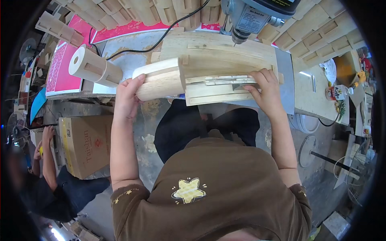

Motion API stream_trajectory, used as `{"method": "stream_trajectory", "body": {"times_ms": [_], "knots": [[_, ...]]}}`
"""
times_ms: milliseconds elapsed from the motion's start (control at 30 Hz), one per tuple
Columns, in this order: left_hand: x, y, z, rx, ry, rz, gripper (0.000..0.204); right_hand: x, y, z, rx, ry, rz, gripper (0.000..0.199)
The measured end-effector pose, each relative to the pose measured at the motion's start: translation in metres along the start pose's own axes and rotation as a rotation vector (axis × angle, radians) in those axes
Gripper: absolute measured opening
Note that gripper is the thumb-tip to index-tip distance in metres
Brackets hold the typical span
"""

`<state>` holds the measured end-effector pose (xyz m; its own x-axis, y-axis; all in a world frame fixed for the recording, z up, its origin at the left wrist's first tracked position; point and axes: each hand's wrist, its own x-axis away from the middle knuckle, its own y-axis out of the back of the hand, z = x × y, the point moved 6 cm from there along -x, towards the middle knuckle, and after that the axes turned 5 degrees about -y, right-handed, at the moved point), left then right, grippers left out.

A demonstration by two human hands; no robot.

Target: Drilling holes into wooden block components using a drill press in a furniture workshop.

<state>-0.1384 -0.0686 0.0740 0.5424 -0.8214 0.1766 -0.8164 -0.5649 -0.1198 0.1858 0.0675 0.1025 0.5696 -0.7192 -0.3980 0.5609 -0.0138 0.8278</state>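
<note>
My left hand (128, 95) is closed round the left end of a pale wooden cylinder (163, 80), thumb on top. The cylinder lies on its side, tilted, its right end against a wooden jig (217, 99) with raised strips at the bench's front edge. My right hand (265, 90) pinches the right end of a narrow pale strip (225, 80) with dark marks, lying along the jig. Part of the strip's end is hidden by the fingers. Behind the jig, the chuck of a bench drill (240, 37) points down over a wooden board (225, 50).
Another wooden cylinder (94, 66) with cut-outs sits at the left of the bench. Stacked cylinders (161, 10) line the back. A black cable (161, 39) crosses the bench. A cardboard box (90, 144) stands on the floor at left, near another person's arm (49, 160).
</note>
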Motion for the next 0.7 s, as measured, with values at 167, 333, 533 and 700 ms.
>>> {"method": "stream_trajectory", "body": {"times_ms": [167, 333, 533, 700], "knots": [[0.008, -0.024, 0.025, -0.099, 0.140, 0.015, 0.032, -0.002, -0.002, 0.003, -0.010, 0.002, 0.007, 0.036], [0.006, -0.045, 0.034, -0.114, 0.158, 0.099, 0.034, 0.000, 0.001, -0.005, -0.011, -0.021, 0.006, 0.036], [-0.002, -0.055, 0.030, -0.134, 0.187, 0.205, 0.036, -0.001, 0.007, -0.011, 0.022, -0.039, 0.009, 0.036], [-0.003, -0.073, 0.038, -0.123, 0.177, 0.259, 0.040, -0.001, 0.009, -0.010, 0.053, -0.029, 0.000, 0.037]]}}
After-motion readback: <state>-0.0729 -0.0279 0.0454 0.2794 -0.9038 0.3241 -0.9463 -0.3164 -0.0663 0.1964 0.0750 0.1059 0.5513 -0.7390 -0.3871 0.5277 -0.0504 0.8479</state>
